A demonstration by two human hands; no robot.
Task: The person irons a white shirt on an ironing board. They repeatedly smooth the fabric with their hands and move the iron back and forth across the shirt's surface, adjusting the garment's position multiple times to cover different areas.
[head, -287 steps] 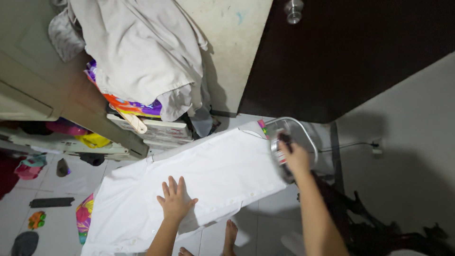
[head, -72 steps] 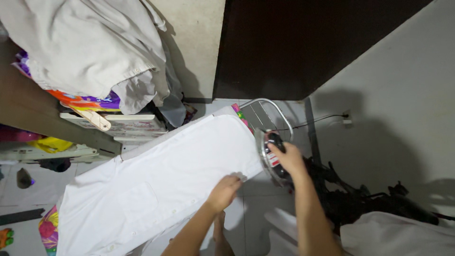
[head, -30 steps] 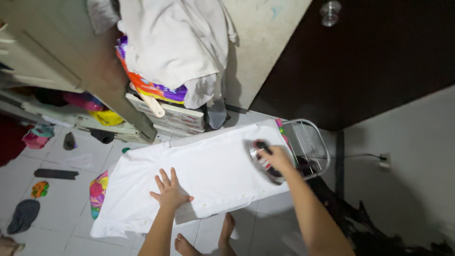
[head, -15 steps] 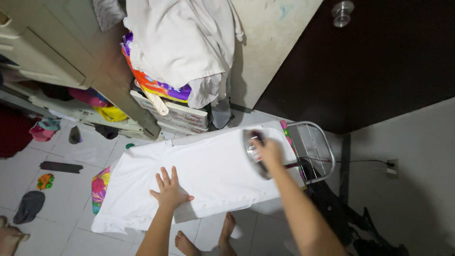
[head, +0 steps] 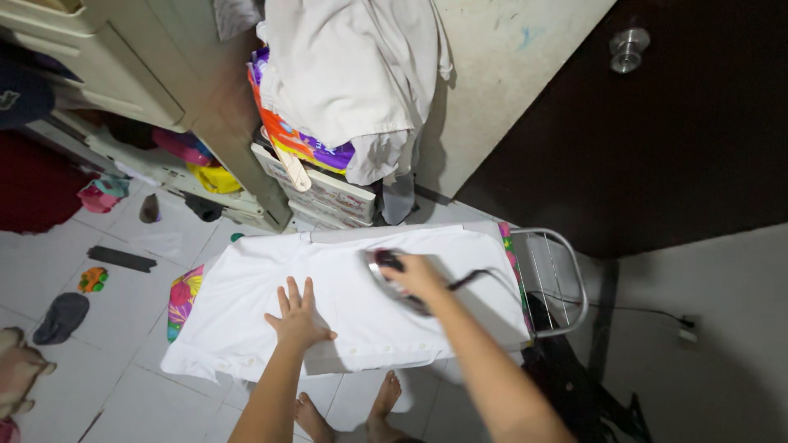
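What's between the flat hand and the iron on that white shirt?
Only bare white shirt cloth lies between the left hand and the iron, in the head view.

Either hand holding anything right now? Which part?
Right hand grips the iron by its top handle. Left hand holds nothing, lying flat, fingers spread, on the white shirt.

white tiled floor (head: 123, 361), dark door (head: 657, 139)

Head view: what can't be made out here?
- Iron: motion-blurred and mostly under the right hand; its soleplate and any dial are hidden.
- Ironing board: covered by the white shirt; only its patterned ends show.
- Shirt under the left hand: that patch is hidden.
- Stack behind the hanging clothes: contents covered.
- Right side of the floor: too dark to read.
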